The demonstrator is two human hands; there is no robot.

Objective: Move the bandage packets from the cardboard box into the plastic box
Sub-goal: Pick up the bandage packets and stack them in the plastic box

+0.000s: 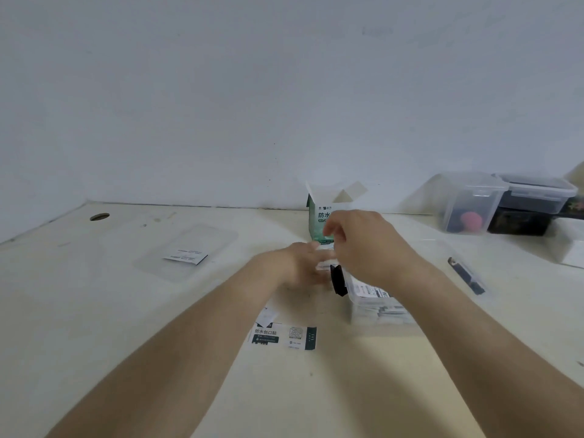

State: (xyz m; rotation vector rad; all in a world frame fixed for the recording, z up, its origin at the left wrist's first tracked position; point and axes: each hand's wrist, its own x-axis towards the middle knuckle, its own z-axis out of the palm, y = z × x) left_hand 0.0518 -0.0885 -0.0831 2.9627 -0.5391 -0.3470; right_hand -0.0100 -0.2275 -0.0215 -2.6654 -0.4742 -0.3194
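Observation:
The green and white cardboard box (317, 218) stands upright with its top flaps open at the back of the table. In front of it and to the right sits the clear plastic box (376, 306) with a black latch (338, 279); several bandage packets lie inside it. My left hand (301, 263) reaches in beside the latch, and blurred white bandage packets (325, 264) show at its fingertips. My right hand (363, 241) hovers over the plastic box with its fingers curled in front of the cardboard box. What those fingers hold is hidden.
Loose bandage packets (282, 335) lie on the table near my left forearm. A clear lid (189, 248) with one packet on it lies to the left. A pen (467, 275) lies to the right. Lidded clear containers (474, 203) stand at the back right against the wall.

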